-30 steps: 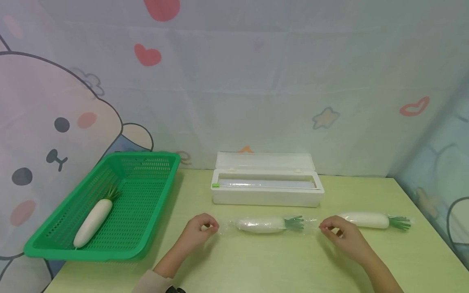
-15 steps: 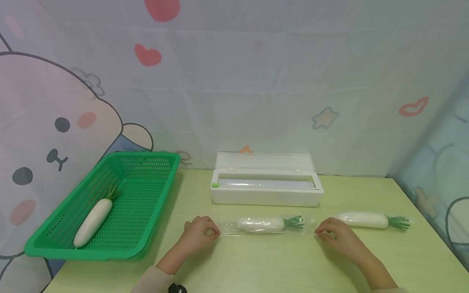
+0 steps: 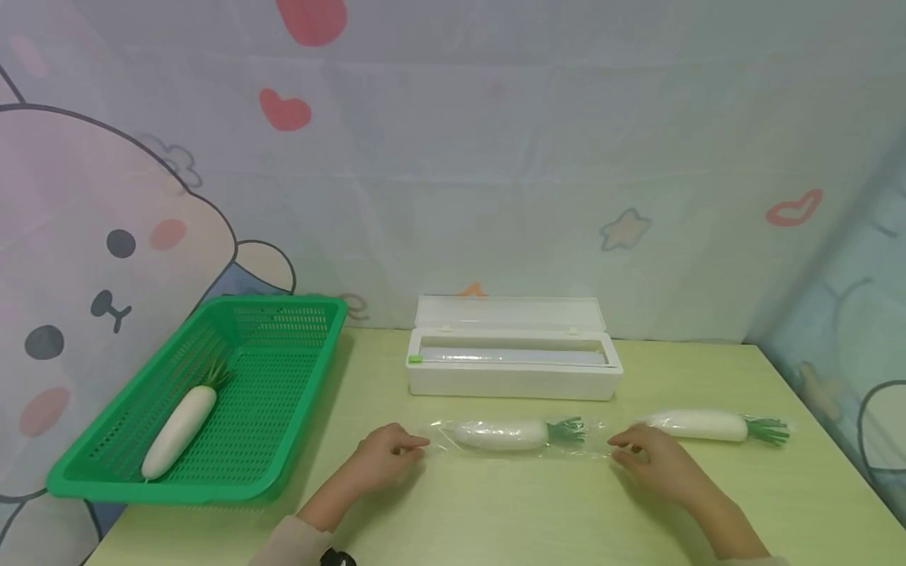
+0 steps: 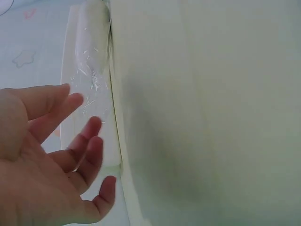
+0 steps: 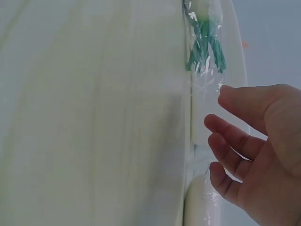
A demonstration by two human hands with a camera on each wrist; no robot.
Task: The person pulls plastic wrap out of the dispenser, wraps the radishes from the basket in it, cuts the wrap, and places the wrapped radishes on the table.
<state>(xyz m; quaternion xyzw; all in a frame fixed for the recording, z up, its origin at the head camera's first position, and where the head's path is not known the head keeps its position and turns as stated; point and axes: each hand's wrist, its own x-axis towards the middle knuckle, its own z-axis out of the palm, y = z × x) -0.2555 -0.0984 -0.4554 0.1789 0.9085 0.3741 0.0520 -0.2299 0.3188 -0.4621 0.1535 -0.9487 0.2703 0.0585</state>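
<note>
A white radish with green leaf stubs lies wrapped in clear cling film on the table, its leaves to the right. At the film's left end is my left hand, thumb and forefinger apart and the other fingers loosely bent in the left wrist view. My right hand is at the film's right end, beside the leaves. Its thumb tip is close to the film edge, the forefinger is mostly hidden in the right wrist view, and the head view shows a small gap between the fingertips.
Behind the radish stands a white cling film dispenser, lid raised. Another wrapped radish lies beyond my right hand. A green basket on the left holds an unwrapped radish. A patterned cloth hangs behind the table.
The film ends, pinched and stretched earlier, now lie looser on the table around the radish. My left fingertips have parted, and the right hand has come slightly inward and loosened.
</note>
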